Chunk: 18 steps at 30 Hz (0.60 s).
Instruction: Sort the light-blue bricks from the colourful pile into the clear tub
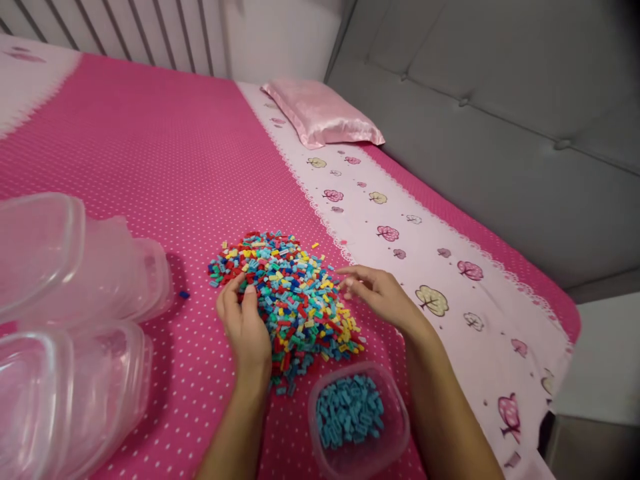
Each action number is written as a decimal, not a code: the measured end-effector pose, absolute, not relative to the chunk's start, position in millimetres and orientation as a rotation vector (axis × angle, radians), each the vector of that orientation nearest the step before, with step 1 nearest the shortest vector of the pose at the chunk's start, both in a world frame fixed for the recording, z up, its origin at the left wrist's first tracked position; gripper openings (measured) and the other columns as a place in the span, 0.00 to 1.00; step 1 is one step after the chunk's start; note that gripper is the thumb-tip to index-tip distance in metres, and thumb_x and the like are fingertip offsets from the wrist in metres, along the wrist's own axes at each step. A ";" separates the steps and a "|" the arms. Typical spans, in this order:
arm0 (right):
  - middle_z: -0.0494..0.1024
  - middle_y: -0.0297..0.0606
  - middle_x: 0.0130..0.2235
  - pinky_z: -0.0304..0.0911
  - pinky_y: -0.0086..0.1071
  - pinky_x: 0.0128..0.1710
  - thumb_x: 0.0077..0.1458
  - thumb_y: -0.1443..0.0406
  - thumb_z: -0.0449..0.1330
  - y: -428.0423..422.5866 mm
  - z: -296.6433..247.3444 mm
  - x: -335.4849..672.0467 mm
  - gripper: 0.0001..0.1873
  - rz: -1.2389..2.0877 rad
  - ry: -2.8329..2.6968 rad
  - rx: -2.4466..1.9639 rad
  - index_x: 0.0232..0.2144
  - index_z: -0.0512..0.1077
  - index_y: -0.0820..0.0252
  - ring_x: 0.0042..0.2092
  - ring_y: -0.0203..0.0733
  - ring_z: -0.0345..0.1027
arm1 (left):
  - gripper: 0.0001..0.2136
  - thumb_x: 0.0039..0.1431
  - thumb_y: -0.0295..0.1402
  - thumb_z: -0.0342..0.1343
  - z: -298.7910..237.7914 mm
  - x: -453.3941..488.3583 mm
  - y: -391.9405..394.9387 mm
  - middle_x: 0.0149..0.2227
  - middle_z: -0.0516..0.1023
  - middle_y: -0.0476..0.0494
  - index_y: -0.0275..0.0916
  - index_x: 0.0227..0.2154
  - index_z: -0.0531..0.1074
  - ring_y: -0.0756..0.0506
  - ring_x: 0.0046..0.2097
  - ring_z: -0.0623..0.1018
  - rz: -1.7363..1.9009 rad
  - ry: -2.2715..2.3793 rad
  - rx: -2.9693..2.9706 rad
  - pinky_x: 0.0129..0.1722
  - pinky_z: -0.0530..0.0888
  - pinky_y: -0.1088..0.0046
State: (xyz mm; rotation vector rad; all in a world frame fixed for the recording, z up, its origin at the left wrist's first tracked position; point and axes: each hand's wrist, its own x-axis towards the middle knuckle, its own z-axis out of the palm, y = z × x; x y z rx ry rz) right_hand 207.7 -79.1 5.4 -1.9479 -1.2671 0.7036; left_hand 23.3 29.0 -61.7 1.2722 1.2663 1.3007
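A heap of small building bricks (300, 293) in red, yellow, blue, green and white is spread on the pink dotted bedsheet. At the heap's left edge is my left hand (245, 327), its thumb and fingers apart and its fingertips against the bricks. My right hand (377, 293) hovers by the right edge with its fingers stretched out; nothing shows in it. Between my forearms stands a clear plastic container (397, 427) with many teal bricks (350, 410) inside.
Stacked clear plastic containers (110, 267) take up the left side, with a lone dark blue brick (185, 294) beside them. A pink satin pillow (325, 113) lies at the far end. Along the right runs a grey padded headboard (480, 147).
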 end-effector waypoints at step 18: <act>0.65 0.46 0.60 0.53 0.50 0.60 0.43 0.49 0.67 -22.4 -21.8 232.5 0.45 0.901 -1.665 -1.814 0.60 0.61 0.56 0.60 0.54 0.59 | 0.18 0.54 0.42 0.56 -52.9 24.8 20.0 0.58 0.64 0.40 0.42 0.47 0.72 0.38 0.61 0.61 1.137 1.329 1.450 0.64 0.53 0.57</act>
